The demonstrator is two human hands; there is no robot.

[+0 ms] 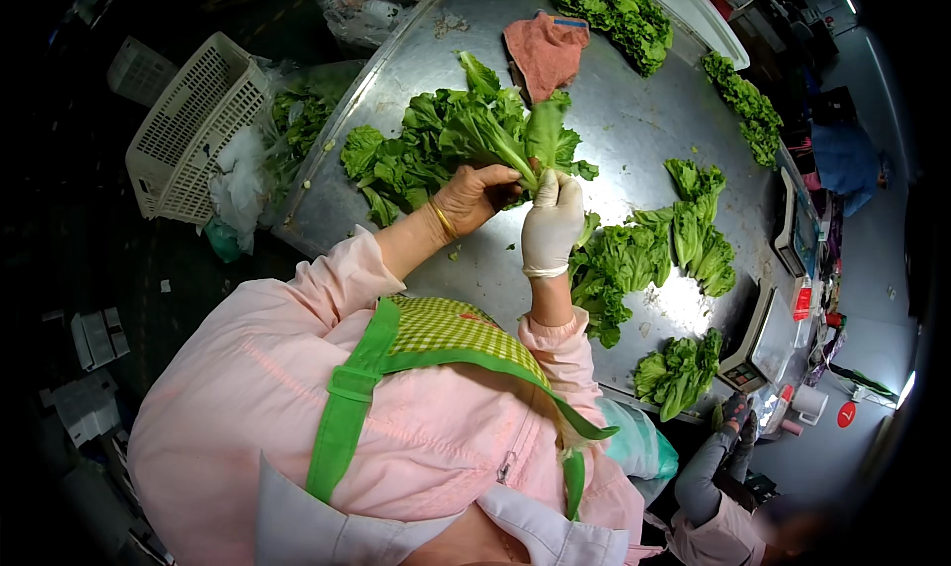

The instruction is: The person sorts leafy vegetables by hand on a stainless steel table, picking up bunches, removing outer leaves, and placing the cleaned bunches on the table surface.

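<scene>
My left hand (475, 194), bare with a gold bangle at the wrist, grips the base of a leafy green lettuce (494, 139) between thumb and fingers. In a white glove, my right hand (553, 213) pinches leaf stems at the same base, close to the left fingertips. One upright leaf above the glove is blurred. Behind and left of both hands lies a heap of loose lettuce leaves (416, 150) on the metal table (475, 269). More lettuce (624, 258) lies in bunches to the right, with a separate bunch (680, 373) nearer the table's edge.
A pink cloth (548, 53) lies beyond my hands. Further lettuce (617, 16) is at the far edge. Two weighing scales (765, 336) stand at the right. A white plastic crate (200, 135) and plastic bags are off the left edge. A co-worker's gloved hands (739, 417) are at lower right.
</scene>
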